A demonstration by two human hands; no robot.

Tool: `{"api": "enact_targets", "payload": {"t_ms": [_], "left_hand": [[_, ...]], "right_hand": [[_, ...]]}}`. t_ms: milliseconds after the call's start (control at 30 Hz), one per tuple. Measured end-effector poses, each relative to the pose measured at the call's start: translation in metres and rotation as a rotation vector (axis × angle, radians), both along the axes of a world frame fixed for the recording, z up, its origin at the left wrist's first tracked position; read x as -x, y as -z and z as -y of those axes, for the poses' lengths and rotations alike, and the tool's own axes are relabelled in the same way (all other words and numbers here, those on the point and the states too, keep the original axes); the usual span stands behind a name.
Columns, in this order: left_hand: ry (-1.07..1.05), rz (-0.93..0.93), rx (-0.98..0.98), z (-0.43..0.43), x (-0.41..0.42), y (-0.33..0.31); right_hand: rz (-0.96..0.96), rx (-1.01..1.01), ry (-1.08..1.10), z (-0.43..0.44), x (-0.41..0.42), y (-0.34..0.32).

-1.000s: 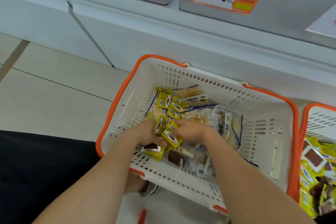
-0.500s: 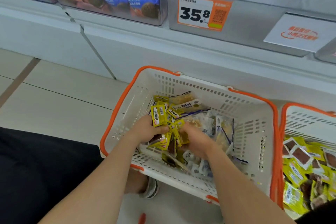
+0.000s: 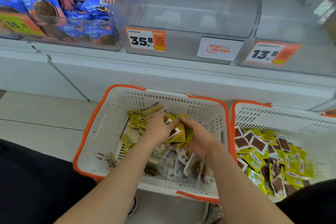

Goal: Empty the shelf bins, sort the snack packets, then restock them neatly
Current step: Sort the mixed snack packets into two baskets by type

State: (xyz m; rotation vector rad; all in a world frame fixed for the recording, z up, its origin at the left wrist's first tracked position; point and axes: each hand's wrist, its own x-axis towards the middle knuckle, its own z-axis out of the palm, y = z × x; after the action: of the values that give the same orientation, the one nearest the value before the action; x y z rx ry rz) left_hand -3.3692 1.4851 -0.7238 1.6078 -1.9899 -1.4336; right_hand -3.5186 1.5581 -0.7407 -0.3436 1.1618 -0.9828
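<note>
At far left we note a clear plastic shelf bin (image 3: 72,29) stocked with blue and pink biscuit packs (image 3: 45,5). Beside it, a second clear plastic bin (image 3: 183,5) carries an orange-and-white price label (image 3: 145,39) reading 35.8. Below, on the floor, a white slotted plastic basket with orange rim (image 3: 101,132) contains mixed packets (detail blurred). Over it, the left hand (image 3: 159,130) and right hand (image 3: 199,142) both grip one bunch of small yellow snack packets (image 3: 179,133), fingers curled round it. Just beside, at right, a second white orange-rimmed basket (image 3: 272,116) holds a heap of yellow packets (image 3: 263,158).
</note>
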Motion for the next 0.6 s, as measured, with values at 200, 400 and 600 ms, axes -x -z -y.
{"api": "enact_targets", "payload": {"t_ms": [200, 400, 600], "left_hand": [[-0.079, -0.221, -0.334, -0.024, 0.080, -0.038], [0.048, -0.241, -0.556, -0.072, 0.166, -0.056], [0.287, -0.517, -0.856, -0.108, 0.192, -0.067]], "right_hand": [[-0.189, 0.047, 0.204, -0.030, 0.072, -0.044], [-0.503, -0.033, 0.428, -0.092, 0.140, -0.088], [-0.891, -0.507, 0.199, -0.127, 0.182, -0.089]]}}
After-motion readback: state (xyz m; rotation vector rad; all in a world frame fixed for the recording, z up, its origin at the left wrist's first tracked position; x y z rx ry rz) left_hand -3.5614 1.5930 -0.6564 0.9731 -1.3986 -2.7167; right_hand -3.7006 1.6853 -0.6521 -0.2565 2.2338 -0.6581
